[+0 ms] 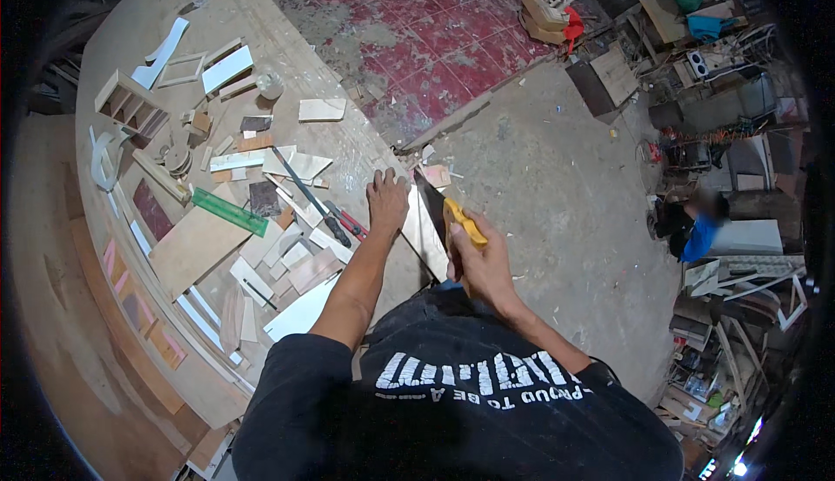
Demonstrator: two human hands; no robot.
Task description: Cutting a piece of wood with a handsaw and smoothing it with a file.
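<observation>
My right hand point(484, 259) is wrapped around the yellow handle point(465, 223) of a handsaw. The saw's dark blade point(430, 196) points away from me along the table's edge, beside a pale board point(424, 233). That board lies at the edge, and its contact with the blade's teeth is hard to make out. My left hand point(388, 205) rests palm down on the tabletop at the board's left side, fingers apart. Left of it lie a pair of red-handled pliers or a similar tool point(350, 224) and a long dark tool with a black handle point(335, 227).
Wood offcuts point(296, 259), a green ruler point(230, 211) and a small wooden shelf frame point(130, 109) are spread over the worktable point(348, 137). Concrete floor point(565, 185) lies to the right. A person in blue point(701, 229) is among clutter at the far right.
</observation>
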